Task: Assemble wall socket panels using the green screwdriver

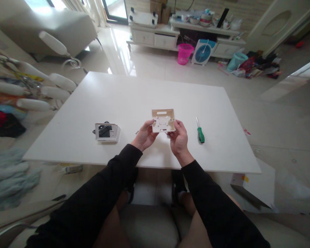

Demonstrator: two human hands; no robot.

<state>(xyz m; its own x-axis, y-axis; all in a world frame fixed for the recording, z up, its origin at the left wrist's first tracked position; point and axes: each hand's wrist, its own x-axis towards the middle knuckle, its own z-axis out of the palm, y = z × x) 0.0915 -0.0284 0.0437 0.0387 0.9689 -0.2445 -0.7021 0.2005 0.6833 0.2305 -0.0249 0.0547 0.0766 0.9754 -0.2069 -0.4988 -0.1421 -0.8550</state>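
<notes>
At 12 o'clock, over the white table (144, 94), the left hand (145, 135) and right hand (179, 138) grip a pale plastic housing (163, 123) by its opposite sides. From it, a green-handled screwdriver (200, 133) lies at 3 o'clock and a white frame (115, 131) at 9 o'clock.

Your left hand (145, 135) and right hand (179, 139) are bare, but your left sleeve (100, 193) and right sleeve (214, 199) are long and black, and your shoes (179, 181) are dark with a bit of white.
</notes>
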